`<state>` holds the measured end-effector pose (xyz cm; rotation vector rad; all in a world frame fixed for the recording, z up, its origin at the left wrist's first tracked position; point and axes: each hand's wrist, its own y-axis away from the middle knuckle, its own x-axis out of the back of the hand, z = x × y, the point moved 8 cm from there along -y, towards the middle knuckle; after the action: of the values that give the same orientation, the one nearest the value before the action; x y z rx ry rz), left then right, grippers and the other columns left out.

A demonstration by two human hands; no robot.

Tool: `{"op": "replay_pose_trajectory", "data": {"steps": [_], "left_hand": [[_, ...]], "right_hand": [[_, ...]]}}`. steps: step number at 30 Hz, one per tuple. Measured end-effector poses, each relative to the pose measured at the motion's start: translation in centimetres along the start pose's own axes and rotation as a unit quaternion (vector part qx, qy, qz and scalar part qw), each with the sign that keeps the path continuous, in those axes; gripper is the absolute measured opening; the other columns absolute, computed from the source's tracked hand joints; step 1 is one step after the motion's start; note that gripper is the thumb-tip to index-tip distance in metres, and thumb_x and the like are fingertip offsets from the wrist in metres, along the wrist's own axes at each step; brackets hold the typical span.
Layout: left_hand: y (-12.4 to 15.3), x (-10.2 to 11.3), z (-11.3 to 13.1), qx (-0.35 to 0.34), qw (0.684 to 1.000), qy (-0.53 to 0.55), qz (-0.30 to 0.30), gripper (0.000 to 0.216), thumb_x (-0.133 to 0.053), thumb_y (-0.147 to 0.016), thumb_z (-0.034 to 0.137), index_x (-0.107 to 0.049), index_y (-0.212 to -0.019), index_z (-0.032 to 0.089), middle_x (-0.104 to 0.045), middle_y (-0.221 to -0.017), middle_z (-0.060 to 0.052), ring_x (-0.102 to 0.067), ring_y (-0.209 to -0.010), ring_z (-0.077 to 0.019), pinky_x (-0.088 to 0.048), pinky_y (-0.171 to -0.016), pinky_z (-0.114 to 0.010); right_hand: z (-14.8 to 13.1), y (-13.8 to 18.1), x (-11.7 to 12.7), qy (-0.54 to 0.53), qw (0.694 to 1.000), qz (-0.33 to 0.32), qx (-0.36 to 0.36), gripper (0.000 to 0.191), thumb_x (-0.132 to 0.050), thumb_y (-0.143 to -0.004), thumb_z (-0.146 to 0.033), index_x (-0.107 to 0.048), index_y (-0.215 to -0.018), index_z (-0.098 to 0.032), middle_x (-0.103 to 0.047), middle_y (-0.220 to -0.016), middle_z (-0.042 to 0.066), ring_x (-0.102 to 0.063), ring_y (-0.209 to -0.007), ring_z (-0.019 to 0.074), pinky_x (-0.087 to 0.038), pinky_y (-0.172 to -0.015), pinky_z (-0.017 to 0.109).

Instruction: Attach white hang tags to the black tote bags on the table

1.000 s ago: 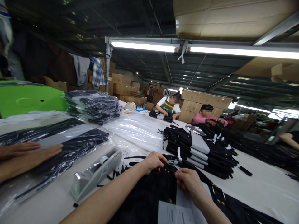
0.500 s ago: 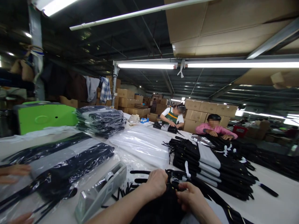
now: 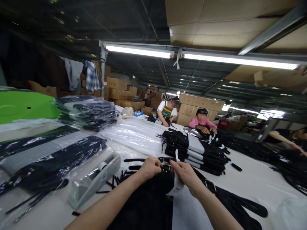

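A black and grey fabric article [image 3: 153, 201] with straps and small gold-coloured fittings lies right in front of me. My left hand [image 3: 150, 168] is closed on its top edge, fingers pinched together. Just to the right, my right hand [image 3: 184, 174] pinches the same edge between thumb and fingers. Below the right fingers hangs a white label [image 3: 177, 187], partly covered by that hand. A white plastic strip [image 3: 177, 155] sticks up behind the hands. What lies inside each pinch is mostly hidden. To the left of my left arm stands a grey tape dispenser [image 3: 94, 179].
Folded black and grey articles [image 3: 192, 153] are stacked beyond my right hand. Clear plastic bags [image 3: 131, 135] lie mid-table. A bagged article [image 3: 52, 156] and a bagged pile [image 3: 87, 111] are at left. Two co-workers [image 3: 166, 111] handle black goods across the table; another person [image 3: 287, 140] is far right.
My view has swung right. The white label now shows below my right hand, and that hand has moved up along the edge. Another person's hands at far left have left view.
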<state>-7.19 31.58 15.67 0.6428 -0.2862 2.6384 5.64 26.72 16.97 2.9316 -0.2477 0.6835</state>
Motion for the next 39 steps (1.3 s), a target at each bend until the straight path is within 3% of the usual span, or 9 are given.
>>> {"op": "replay_pose_trajectory", "data": {"steps": [3, 6, 10, 16, 21, 26, 32, 36, 39], "left_hand": [[0.2, -0.1, -0.5, 0.034, 0.995, 0.097, 0.000, 0.008, -0.044, -0.053, 0.009, -0.050, -0.052, 0.015, -0.058, -0.056, 0.001, -0.051, -0.048, -0.0098, -0.037, -0.050, -0.021], [0.4, -0.2, -0.6, 0.049, 0.985, 0.163, 0.002, 0.003, -0.048, -0.054, 0.013, -0.049, -0.054, 0.015, -0.054, -0.046, 0.002, -0.049, -0.044, -0.0096, -0.032, -0.045, -0.020], [0.5, -0.4, -1.1, 0.054, 0.976, 0.209, 0.008, 0.008, -0.053, -0.056, 0.019, -0.047, -0.053, 0.015, -0.050, -0.040, 0.003, -0.047, -0.042, -0.0095, -0.029, -0.044, -0.020], [0.8, -1.3, -1.4, 0.007, 0.990, 0.141, 0.012, 0.006, -0.059, -0.055, 0.017, -0.054, -0.057, 0.014, -0.052, -0.050, 0.005, -0.046, -0.051, -0.0089, -0.033, -0.051, -0.020], [1.0, -1.9, -1.6, 0.003, 0.997, 0.075, 0.004, 0.001, -0.058, -0.057, 0.014, -0.059, -0.058, 0.014, -0.050, -0.052, 0.006, -0.044, -0.053, -0.0087, -0.031, -0.051, -0.020], [1.0, -2.1, -2.3, 0.046, 0.998, 0.041, 0.015, 0.005, -0.055, -0.057, 0.009, -0.058, -0.056, 0.013, -0.048, -0.047, 0.005, -0.044, -0.049, -0.0091, -0.031, -0.048, -0.020], [1.0, -2.2, -2.5, 0.066, 0.997, -0.021, 0.023, 0.010, -0.054, -0.057, 0.005, -0.056, -0.052, 0.014, -0.050, -0.048, 0.004, -0.047, -0.052, -0.0112, -0.034, -0.053, -0.022], [1.4, -2.2, -2.2, 0.047, 0.997, -0.059, 0.034, 0.014, -0.052, -0.061, 0.004, -0.052, -0.052, 0.015, -0.050, -0.055, 0.003, -0.049, -0.061, -0.0123, -0.035, -0.059, -0.023], [1.8, -1.9, -2.3, 0.030, 0.996, -0.064, 0.061, 0.011, -0.053, -0.062, 0.007, -0.051, -0.056, 0.016, -0.050, -0.061, 0.003, -0.049, -0.064, -0.0122, -0.035, -0.061, -0.023]], "right_hand": [[-1.0, 0.1, -0.6, -0.065, 0.995, -0.074, -0.019, 0.039, -0.058, -0.062, -0.054, -0.048, -0.058, -0.017, -0.041, -0.049, -0.005, -0.038, -0.044, 0.0076, -0.024, -0.044, 0.023], [-1.6, 0.5, -1.5, -0.105, 0.983, -0.152, -0.019, 0.033, -0.068, -0.048, -0.038, -0.056, -0.067, -0.014, -0.054, -0.060, -0.001, -0.048, -0.056, 0.0106, -0.034, -0.054, 0.024], [-0.3, 1.1, -2.7, -0.070, 0.977, -0.202, -0.014, 0.025, -0.064, -0.048, -0.028, -0.060, -0.068, -0.013, -0.055, -0.061, -0.001, -0.045, -0.056, 0.0103, -0.031, -0.055, 0.025], [1.7, 0.7, -2.7, -0.085, 0.990, -0.078, 0.078, 0.017, -0.062, -0.059, -0.030, -0.052, -0.066, -0.018, -0.044, -0.054, -0.006, -0.038, -0.051, 0.0091, -0.027, -0.049, 0.023], [2.7, 0.7, -3.2, -0.047, 0.991, -0.057, 0.112, 0.022, -0.055, -0.069, -0.039, -0.053, -0.065, -0.018, -0.047, -0.054, -0.004, -0.040, -0.050, 0.0108, -0.029, -0.047, 0.023], [2.5, 0.9, -2.4, 0.052, 0.982, 0.047, 0.176, 0.022, -0.051, -0.074, -0.037, -0.064, -0.073, -0.020, -0.062, -0.071, 0.003, -0.055, -0.069, 0.0182, -0.041, -0.066, 0.030], [1.9, 2.3, -1.2, 0.062, 0.946, 0.174, 0.265, 0.023, -0.055, -0.073, -0.042, -0.069, -0.074, -0.023, -0.064, -0.088, 0.007, -0.054, -0.087, 0.0226, -0.041, -0.081, 0.035], [3.4, 1.4, -1.8, -0.024, 0.979, 0.113, 0.167, 0.033, -0.055, -0.071, -0.050, -0.066, -0.078, -0.020, -0.060, -0.058, 0.002, -0.052, -0.053, 0.0159, -0.044, -0.056, 0.029], [4.9, 0.5, -2.5, -0.137, 0.986, 0.073, 0.068, 0.043, -0.062, -0.060, -0.056, -0.066, -0.078, -0.017, -0.059, -0.053, 0.001, -0.049, -0.045, 0.0133, -0.040, -0.044, 0.026]]}}
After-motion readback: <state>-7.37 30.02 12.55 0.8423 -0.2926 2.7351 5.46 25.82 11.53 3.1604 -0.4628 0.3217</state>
